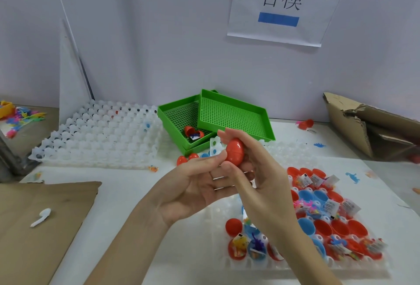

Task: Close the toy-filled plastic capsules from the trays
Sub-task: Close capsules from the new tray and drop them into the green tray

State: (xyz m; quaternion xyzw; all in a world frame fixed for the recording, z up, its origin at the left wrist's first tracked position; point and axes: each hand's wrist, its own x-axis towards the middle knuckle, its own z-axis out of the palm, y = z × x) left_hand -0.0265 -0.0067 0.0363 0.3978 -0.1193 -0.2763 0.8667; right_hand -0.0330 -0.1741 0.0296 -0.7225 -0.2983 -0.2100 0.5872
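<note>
above the white tray (284,266), my right hand (256,171) and left hand (195,182) both grip one red capsule (235,152); seam visible, so align halves squarely before pressing.

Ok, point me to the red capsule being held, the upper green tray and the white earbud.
red capsule (234,151), head view, on its shell near the seam.
upper green tray (229,115), head view, on its perforated floor.
white earbud (43,214), head view, on its rounded head, lying on the cardboard.
</note>
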